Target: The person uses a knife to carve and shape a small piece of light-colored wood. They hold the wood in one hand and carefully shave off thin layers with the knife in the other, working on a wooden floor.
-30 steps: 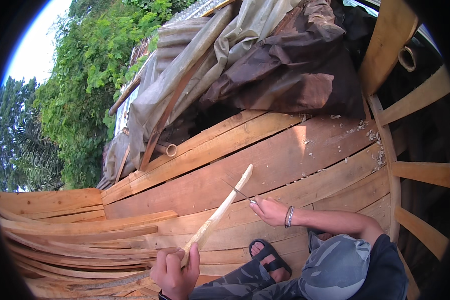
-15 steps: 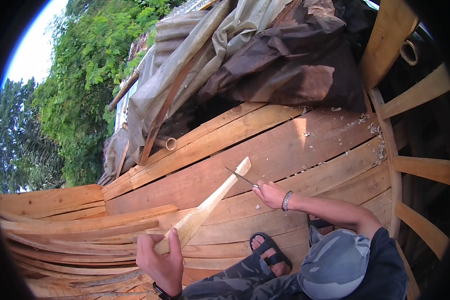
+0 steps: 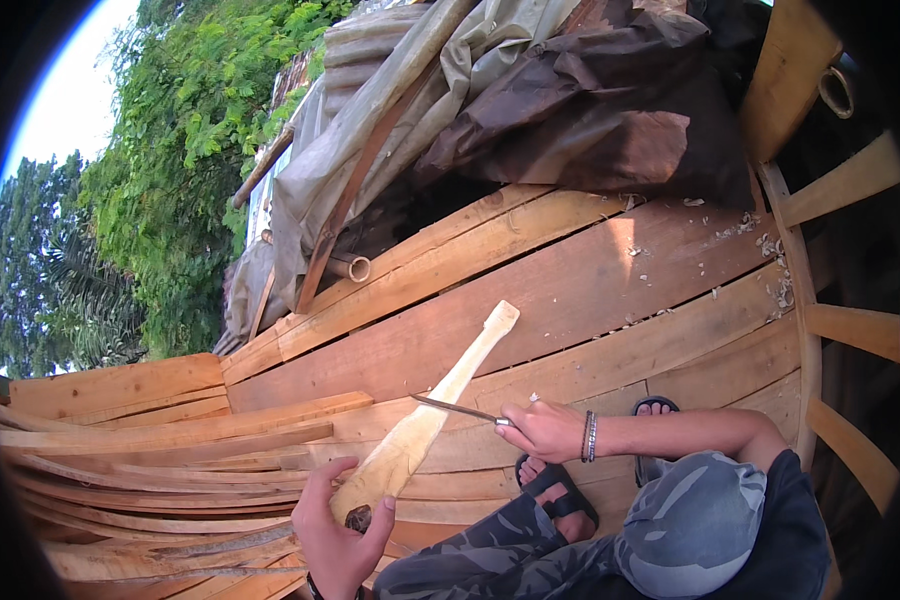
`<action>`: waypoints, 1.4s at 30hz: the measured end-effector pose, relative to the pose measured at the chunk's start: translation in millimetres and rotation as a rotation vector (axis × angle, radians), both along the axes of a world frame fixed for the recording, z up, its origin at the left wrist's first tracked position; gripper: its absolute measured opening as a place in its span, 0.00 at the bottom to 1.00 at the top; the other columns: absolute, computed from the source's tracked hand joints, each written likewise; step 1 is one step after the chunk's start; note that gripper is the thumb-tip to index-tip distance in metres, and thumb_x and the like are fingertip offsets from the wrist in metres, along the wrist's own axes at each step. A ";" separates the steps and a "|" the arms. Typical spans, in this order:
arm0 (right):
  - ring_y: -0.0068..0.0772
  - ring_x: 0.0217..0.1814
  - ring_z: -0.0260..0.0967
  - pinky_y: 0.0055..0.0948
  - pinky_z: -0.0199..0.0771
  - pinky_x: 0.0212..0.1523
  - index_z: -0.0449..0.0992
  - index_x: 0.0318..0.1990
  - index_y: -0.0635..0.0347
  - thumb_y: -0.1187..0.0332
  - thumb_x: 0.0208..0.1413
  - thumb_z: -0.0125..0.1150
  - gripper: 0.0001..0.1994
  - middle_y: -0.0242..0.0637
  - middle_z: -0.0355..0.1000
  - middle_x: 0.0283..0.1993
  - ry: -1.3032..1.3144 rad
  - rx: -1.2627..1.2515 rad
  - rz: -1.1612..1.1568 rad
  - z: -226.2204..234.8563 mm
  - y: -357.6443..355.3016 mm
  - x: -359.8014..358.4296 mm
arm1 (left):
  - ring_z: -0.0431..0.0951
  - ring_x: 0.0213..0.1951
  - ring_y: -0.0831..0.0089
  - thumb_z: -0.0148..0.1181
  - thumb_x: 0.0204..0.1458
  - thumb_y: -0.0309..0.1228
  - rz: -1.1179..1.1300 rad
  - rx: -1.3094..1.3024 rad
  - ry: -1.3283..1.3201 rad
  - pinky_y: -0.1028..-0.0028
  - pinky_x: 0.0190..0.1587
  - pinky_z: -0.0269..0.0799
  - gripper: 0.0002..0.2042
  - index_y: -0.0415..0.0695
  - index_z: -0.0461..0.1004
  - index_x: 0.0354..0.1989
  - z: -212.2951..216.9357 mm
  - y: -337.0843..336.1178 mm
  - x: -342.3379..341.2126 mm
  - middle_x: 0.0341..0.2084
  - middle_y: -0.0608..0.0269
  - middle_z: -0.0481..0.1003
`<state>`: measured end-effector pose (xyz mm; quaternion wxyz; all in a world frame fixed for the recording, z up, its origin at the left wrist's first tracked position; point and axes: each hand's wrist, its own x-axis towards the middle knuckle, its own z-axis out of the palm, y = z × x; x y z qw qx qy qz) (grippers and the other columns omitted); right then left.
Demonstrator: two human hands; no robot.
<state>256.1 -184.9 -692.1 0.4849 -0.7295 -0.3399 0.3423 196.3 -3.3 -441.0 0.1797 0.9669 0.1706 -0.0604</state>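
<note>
A pale carved wooden piece, wide at one end and narrowing to a small squared head, slants up and away from me. My left hand grips its wide end between thumb and fingers, beside a dark hollow or knot in the wood. My right hand, wearing bracelets at the wrist, is closed round a knife. Its handle is mostly hidden in the fist. The thin blade points left and lies across the middle of the wooden piece; whether its edge touches the wood I cannot tell.
Planks form the surface ahead, with wood shavings at the right. Long curved strips lie at left. Wooden ribs stand at right. A tarpaulin hangs behind a bamboo pole. My bent knee is close by my right arm.
The knife has moved from near the narrow head down to the middle of the wooden piece. That piece has turned slightly, exposing the dark spot, and my left fingers have spread wider on it.
</note>
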 end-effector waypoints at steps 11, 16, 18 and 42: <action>0.64 0.30 0.73 0.56 0.72 0.32 0.65 0.46 0.63 0.53 0.68 0.43 0.19 0.58 0.73 0.25 0.019 -0.149 -0.047 -58.8 -3.3 -3.6 | 0.79 0.30 0.49 0.69 0.37 0.49 -0.084 0.490 0.664 0.57 0.37 0.73 0.26 0.38 0.76 0.35 -5.9 30.3 -16.0 0.22 0.49 0.77; 0.64 0.32 0.72 0.56 0.70 0.34 0.67 0.41 0.63 0.54 0.68 0.45 0.18 0.57 0.73 0.27 0.008 -0.143 -0.079 -57.9 -37.1 20.4 | 0.80 0.29 0.52 0.69 0.35 0.54 -0.052 0.150 0.810 0.59 0.36 0.75 0.30 0.35 0.77 0.34 -55.3 76.4 -51.8 0.22 0.45 0.77; 0.64 0.32 0.71 0.56 0.69 0.35 0.68 0.41 0.64 0.55 0.67 0.46 0.18 0.56 0.73 0.27 -0.039 -0.221 -0.085 -58.7 -57.8 32.2 | 0.81 0.29 0.53 0.71 0.35 0.51 0.018 -0.120 0.838 0.61 0.36 0.75 0.30 0.33 0.76 0.36 -89.7 93.6 -77.1 0.24 0.45 0.78; 0.56 0.24 0.74 0.50 0.73 0.25 0.74 0.31 0.59 0.39 0.64 0.42 0.29 0.50 0.73 0.20 -0.490 -0.717 0.287 -57.2 -24.5 34.2 | 0.80 0.28 0.74 0.64 0.54 0.23 0.347 -1.512 0.228 0.74 0.29 0.79 0.18 0.36 0.64 0.49 -365.3 -28.3 -103.5 0.30 0.61 0.76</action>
